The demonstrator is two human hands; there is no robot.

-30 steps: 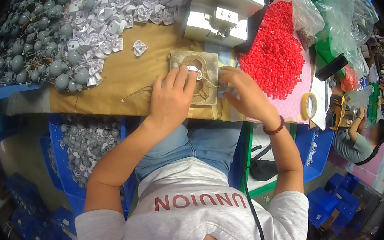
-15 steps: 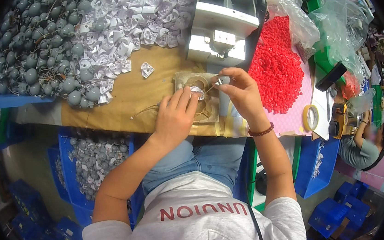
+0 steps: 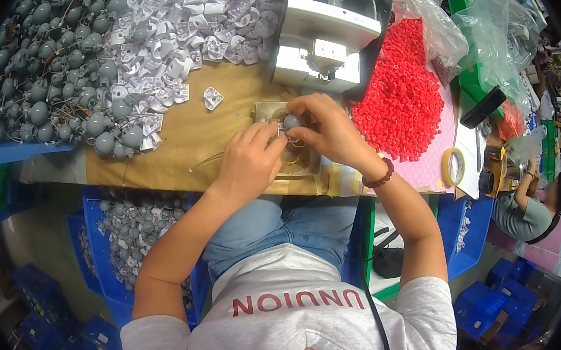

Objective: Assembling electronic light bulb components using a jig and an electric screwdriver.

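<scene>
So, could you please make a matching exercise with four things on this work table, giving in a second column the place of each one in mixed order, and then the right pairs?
Things:
1. red caps
2. grey round parts
3. tape roll
4. small grey piece

Places:
A. piled at the far left of the table
B. between the fingers of the left hand and the right hand
C. heaped on the pink mat, right of the hands
D. lying flat near the right front edge of the table

Pairs: 1-C, 2-A, 3-D, 4-B
</scene>
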